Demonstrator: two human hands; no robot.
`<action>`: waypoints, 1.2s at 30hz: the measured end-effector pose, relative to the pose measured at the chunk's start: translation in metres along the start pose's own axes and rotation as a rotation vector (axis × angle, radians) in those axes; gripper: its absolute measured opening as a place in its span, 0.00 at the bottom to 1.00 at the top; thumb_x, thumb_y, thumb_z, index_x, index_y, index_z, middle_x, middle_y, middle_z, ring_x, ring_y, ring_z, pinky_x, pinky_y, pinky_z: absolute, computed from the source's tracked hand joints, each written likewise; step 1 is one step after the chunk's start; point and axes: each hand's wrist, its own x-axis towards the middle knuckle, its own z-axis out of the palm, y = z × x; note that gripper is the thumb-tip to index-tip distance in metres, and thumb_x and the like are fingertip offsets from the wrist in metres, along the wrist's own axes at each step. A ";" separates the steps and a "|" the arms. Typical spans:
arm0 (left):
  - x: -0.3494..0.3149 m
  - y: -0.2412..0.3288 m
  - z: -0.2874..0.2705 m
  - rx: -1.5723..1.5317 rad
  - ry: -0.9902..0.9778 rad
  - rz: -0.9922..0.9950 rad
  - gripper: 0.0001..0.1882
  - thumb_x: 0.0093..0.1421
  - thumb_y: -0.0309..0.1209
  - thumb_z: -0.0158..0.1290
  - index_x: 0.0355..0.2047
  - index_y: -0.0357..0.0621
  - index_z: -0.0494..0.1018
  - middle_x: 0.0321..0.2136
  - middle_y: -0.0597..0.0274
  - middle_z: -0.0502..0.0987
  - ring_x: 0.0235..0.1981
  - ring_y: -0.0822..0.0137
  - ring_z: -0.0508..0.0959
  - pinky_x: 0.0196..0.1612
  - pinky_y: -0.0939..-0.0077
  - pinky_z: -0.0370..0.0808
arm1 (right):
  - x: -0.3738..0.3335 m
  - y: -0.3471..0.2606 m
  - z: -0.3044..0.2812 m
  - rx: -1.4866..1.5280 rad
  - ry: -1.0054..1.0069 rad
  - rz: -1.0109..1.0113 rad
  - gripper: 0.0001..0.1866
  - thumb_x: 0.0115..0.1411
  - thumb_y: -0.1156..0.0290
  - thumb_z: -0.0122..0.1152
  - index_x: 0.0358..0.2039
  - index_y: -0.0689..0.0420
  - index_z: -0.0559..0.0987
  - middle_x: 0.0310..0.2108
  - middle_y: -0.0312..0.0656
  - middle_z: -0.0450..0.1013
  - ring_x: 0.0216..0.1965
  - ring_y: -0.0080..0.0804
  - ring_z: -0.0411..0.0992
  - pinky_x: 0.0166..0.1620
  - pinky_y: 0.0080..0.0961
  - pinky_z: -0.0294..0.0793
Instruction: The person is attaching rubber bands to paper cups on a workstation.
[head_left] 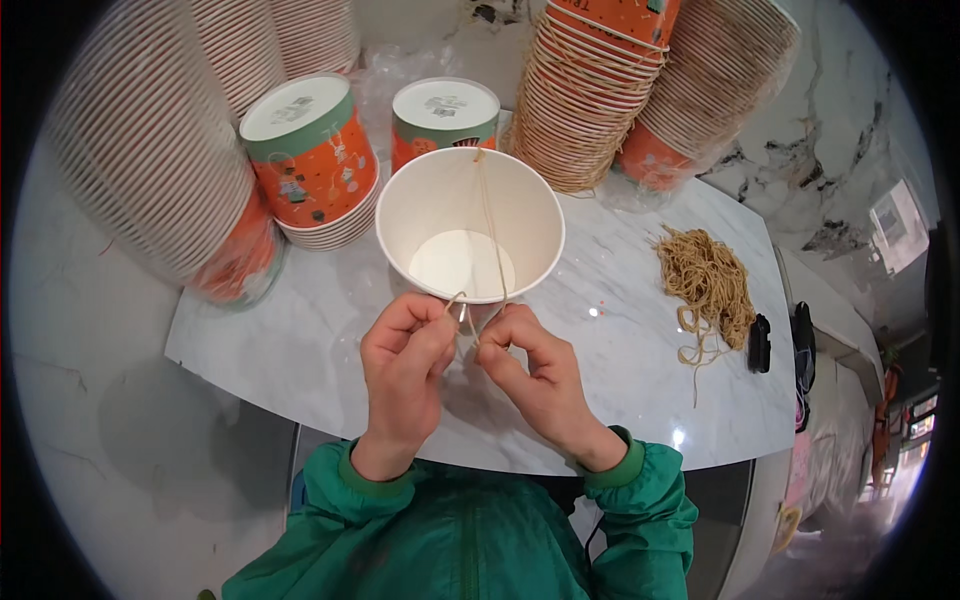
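Left hand (405, 360) and right hand (535, 370) pinch tan twine (491, 225).
Each is closed on the strand, which crosses the white tub (415, 205) just beyond them; a twine heap (708, 278) lies on the bench (620, 400) to their right.

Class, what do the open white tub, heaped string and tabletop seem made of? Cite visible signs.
Open white tub: probably paperboard, smooth, with a rounded rim.
Heaped string: likely plant fibre, perhaps jute; dull, tan, thin strands.
Tabletop: glossy marble or an imitation; grey veining and reflections fit both.
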 end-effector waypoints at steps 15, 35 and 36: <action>0.001 0.003 0.002 0.064 0.079 0.074 0.03 0.66 0.24 0.52 0.33 0.39 0.71 0.21 0.75 0.65 0.22 0.81 0.60 0.27 0.84 0.58 | -0.001 -0.008 -0.005 -0.521 0.035 -0.334 0.06 0.56 0.82 0.66 0.33 0.56 0.80 0.27 0.35 0.71 0.33 0.35 0.66 0.43 0.32 0.61; -0.009 0.023 0.008 1.292 -0.280 1.210 0.22 0.47 0.18 0.61 0.46 0.36 0.79 0.43 0.53 0.81 0.27 0.62 0.79 0.29 0.75 0.77 | 0.001 -0.043 -0.008 -0.772 0.005 -0.617 0.19 0.40 0.85 0.59 0.37 0.62 0.77 0.30 0.44 0.70 0.28 0.45 0.67 0.29 0.34 0.67; -0.006 0.019 0.007 1.246 -0.280 1.193 0.22 0.47 0.17 0.62 0.46 0.35 0.79 0.41 0.53 0.81 0.26 0.61 0.79 0.28 0.74 0.77 | 0.001 -0.046 -0.008 -0.872 0.044 -0.655 0.20 0.40 0.86 0.60 0.38 0.63 0.77 0.31 0.44 0.71 0.28 0.44 0.68 0.29 0.33 0.68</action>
